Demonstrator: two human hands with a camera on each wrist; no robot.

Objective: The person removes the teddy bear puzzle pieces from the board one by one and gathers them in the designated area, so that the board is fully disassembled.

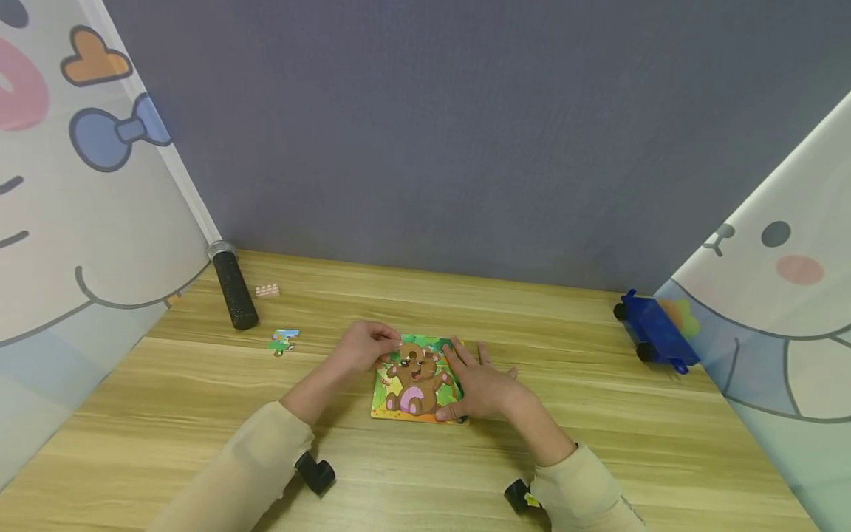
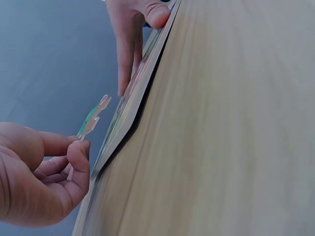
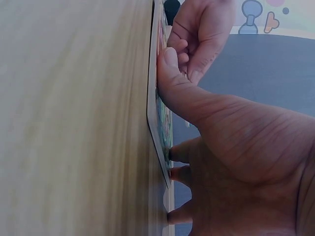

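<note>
A square jigsaw puzzle board [image 1: 417,388] with a brown bear picture lies on the table in the head view. My left hand [image 1: 368,346] is over its upper left corner. In the left wrist view, its thumb and fingertips pinch a puzzle piece [image 2: 91,119] with a green edge, held tilted just above the board. My right hand [image 1: 484,386] spreads across the board's right side, its thumb near the lower edge and fingertips at the upper right. The right wrist view shows that thumb [image 3: 171,64] resting on the board.
Another puzzle piece [image 1: 283,340] lies on the table to the left. Behind it are a pink toy brick [image 1: 267,290] and a black microphone [image 1: 234,288]. A blue wheeled toy [image 1: 657,332] stands at the right edge. A grey panel [image 1: 425,140] rises behind the table.
</note>
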